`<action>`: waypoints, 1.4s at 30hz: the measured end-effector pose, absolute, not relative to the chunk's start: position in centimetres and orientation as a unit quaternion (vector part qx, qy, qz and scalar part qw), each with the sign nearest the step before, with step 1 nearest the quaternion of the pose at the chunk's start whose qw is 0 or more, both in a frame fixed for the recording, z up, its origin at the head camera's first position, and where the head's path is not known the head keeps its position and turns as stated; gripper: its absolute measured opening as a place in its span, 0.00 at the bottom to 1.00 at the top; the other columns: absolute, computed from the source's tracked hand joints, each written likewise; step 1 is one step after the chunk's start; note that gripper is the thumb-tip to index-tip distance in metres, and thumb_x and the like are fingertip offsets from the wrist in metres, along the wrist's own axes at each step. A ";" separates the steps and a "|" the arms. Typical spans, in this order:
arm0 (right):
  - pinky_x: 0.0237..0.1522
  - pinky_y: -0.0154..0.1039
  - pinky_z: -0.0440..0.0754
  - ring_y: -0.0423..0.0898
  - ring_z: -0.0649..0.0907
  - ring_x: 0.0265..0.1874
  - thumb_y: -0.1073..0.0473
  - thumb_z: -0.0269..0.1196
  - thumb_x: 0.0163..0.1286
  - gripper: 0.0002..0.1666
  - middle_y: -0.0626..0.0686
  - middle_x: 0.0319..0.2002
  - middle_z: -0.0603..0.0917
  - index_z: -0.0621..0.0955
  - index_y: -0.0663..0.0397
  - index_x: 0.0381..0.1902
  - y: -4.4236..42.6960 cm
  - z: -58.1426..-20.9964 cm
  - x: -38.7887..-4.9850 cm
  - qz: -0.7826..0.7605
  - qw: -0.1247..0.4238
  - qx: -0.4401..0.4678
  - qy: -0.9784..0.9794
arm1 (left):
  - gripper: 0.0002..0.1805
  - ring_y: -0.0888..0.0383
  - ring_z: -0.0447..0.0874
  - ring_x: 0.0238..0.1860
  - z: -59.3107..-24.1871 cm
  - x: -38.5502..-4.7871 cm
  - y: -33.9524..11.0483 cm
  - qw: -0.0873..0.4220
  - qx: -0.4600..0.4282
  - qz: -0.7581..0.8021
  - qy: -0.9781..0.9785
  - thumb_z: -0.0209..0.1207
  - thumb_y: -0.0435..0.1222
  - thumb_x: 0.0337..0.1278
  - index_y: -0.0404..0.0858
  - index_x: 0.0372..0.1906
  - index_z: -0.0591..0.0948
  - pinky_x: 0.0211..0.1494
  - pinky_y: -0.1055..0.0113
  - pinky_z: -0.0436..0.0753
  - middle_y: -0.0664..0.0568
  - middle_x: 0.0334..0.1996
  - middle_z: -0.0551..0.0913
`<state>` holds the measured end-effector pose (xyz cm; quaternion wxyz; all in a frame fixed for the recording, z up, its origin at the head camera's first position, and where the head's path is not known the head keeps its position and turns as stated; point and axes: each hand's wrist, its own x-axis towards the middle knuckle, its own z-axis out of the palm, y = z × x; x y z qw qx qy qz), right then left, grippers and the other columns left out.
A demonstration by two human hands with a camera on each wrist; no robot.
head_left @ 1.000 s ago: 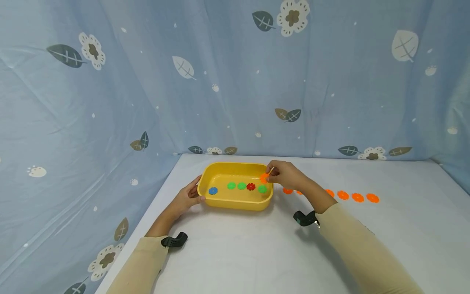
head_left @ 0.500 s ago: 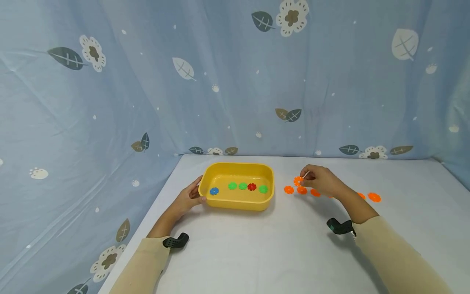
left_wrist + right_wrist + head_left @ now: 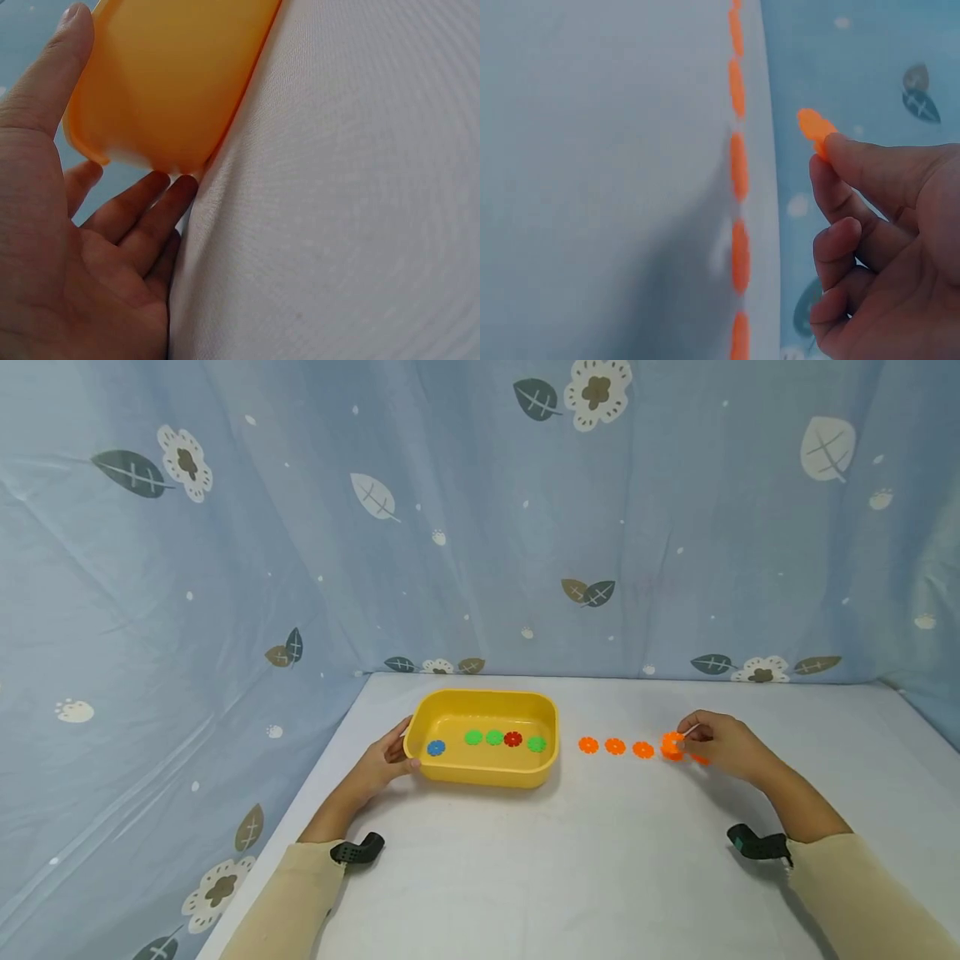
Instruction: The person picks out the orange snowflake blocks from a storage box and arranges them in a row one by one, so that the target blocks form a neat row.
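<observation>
At its left end, the yellow plastic basin (image 3: 480,777) is held by my left hand (image 3: 377,767). In the left wrist view, the thumb lies along one side of the basin and the fingertips meet its end wall. Between thumb and index finger my right hand (image 3: 723,746) pinches an orange flower-shaped disc (image 3: 811,124), raised above the white table. Under it runs a row of similar orange discs (image 3: 615,747), to the right of the basin. The hand hides the right part of that row in the head view.
Inside the basin lie a blue disc (image 3: 436,748), several green discs (image 3: 473,737) and a red disc (image 3: 512,739). The white cloth-covered table (image 3: 525,868) ends at a blue patterned curtain (image 3: 480,568) behind and to the left.
My right hand has travelled right, from above the basin's right end to over the orange row, still pinching an orange disc. My left hand and the basin stay put.
</observation>
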<state>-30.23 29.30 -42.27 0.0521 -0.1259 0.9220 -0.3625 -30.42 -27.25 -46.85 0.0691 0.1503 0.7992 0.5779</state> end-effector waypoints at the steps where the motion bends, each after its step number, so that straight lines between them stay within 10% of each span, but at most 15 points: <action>1: 0.29 0.39 0.78 0.50 0.79 0.32 0.62 0.62 0.69 0.15 0.53 0.35 0.82 0.76 0.65 0.49 29.8 -42.4 -30.1 -0.362 0.052 -0.123 0.923 | 0.47 0.44 0.66 0.68 -46.9 -30.4 -27.3 0.070 0.152 0.579 0.798 0.65 0.34 0.60 0.47 0.78 0.50 0.66 0.60 0.68 0.39 0.69 0.66; 42: 0.30 0.41 0.76 0.62 0.75 0.39 0.59 0.61 0.69 0.26 0.75 0.48 0.74 0.71 0.74 0.56 43.8 -46.6 -28.6 -0.324 0.028 0.046 0.944 | 0.48 0.45 0.65 0.68 -46.7 -30.3 -27.2 0.070 0.140 0.577 0.802 0.66 0.36 0.59 0.49 0.78 0.51 0.67 0.58 0.68 0.40 0.69 0.66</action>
